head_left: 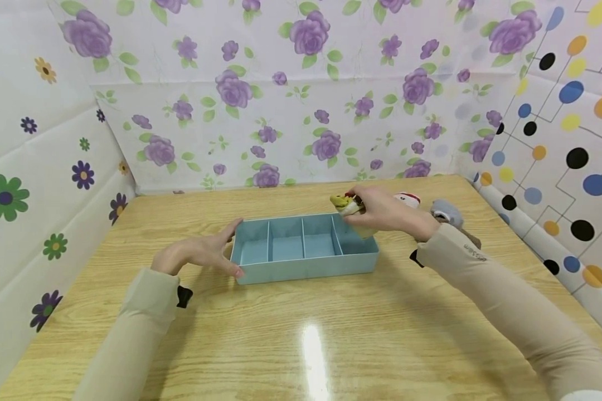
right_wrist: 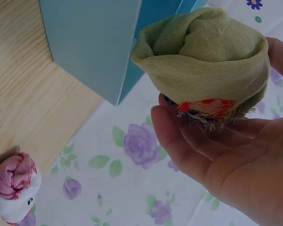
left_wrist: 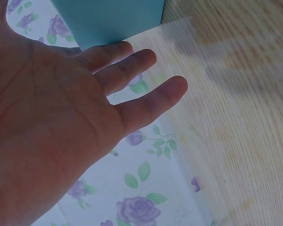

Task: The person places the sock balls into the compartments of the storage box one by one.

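My right hand [head_left: 386,210] holds a rolled-up sock [right_wrist: 203,61] above the rightmost compartment of a light blue divided box [head_left: 306,271]. The sock is olive-beige, with red and dark stitching and loose threads on its underside. In the right wrist view the fingers curl under and around it. At the box's left end, my left hand [head_left: 200,253] spans the short side, thumb at the front corner and fingers at the back one. Its outer fingers [left_wrist: 151,103] stretch out straight in the left wrist view. The other three compartments show bare bottoms.
Right of the box, partly behind the right arm, lie a white and red rolled sock [head_left: 408,199], a grey one [head_left: 446,212] and a brown one [head_left: 471,238]. The wooden table [head_left: 261,334] meets flowered sheets [head_left: 281,128] at the back and side sheets at left and right.
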The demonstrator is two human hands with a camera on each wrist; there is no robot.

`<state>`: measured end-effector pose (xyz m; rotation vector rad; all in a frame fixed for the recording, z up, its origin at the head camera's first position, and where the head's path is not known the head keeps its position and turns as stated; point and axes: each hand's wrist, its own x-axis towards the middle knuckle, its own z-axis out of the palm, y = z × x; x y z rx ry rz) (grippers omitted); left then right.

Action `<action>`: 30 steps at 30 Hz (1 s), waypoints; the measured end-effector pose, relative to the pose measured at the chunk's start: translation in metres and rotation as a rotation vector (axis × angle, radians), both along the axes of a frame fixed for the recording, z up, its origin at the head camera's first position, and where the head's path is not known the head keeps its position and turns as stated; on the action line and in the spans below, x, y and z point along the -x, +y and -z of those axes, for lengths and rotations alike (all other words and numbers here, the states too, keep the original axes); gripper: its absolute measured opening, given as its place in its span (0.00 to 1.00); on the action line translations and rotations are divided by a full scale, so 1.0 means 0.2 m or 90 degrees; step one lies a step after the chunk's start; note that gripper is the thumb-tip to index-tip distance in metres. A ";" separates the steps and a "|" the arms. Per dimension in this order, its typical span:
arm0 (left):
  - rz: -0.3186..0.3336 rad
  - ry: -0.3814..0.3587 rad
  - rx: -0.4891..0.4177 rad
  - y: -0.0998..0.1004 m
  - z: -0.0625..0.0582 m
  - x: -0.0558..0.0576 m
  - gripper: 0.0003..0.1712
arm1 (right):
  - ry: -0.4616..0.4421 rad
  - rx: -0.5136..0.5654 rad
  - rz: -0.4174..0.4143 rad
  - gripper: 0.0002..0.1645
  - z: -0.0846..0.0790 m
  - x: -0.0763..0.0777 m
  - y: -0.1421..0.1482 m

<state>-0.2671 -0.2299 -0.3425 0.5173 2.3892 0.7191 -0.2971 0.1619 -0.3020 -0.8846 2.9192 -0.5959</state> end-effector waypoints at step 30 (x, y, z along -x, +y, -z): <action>0.003 -0.011 0.007 0.01 -0.01 0.00 0.75 | 0.001 0.008 0.034 0.40 0.11 -0.01 0.09</action>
